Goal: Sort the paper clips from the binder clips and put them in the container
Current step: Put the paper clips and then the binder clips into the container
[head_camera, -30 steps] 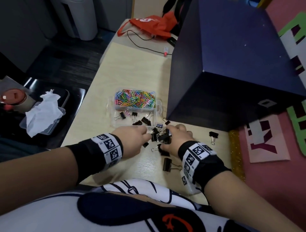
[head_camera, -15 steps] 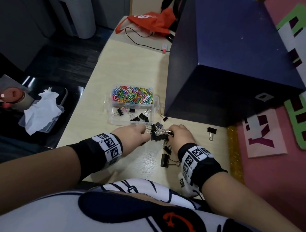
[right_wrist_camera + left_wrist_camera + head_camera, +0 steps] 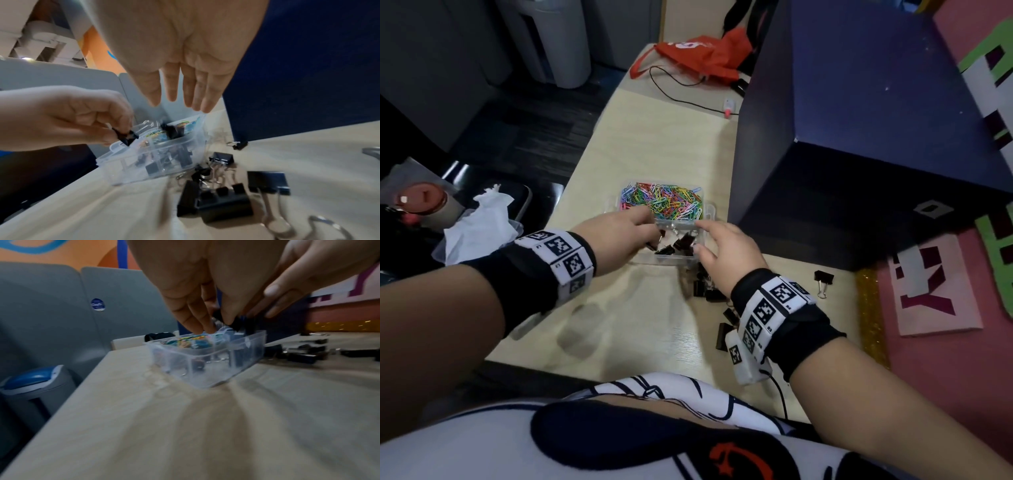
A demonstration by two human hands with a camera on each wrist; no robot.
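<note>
Binder clips: we see a black heap (image 3: 707,289) on the table, just beside the container's near wall and partly under the right wrist; more lie in the near compartment (image 3: 674,247), and one stray (image 3: 823,278) sits apart to the right.
Paper clips: a coloured mass (image 3: 664,202) fills the far compartment.
Container: a clear plastic tub (image 3: 207,353), standing on the pale table (image 3: 654,154) between our two hands.
Left hand: our left hand (image 3: 619,236) hangs over the tub's near-left corner, fingers curled, pinching one small black binder clip (image 3: 125,136).
Right hand: our right hand (image 3: 726,251) hovers above the tub's near-right side, fingers straight and together, holding nothing.
Obstacles: a big dark blue box (image 3: 859,137) stands close on the right, crowding the tub's right side.
Surroundings: an orange bag (image 3: 702,54) and a black cable (image 3: 674,92) at the table's far end; a chair with crumpled tissue (image 3: 479,222) off the left edge.
Open room: bare tabletop lies in front of the tub and beyond it.
</note>
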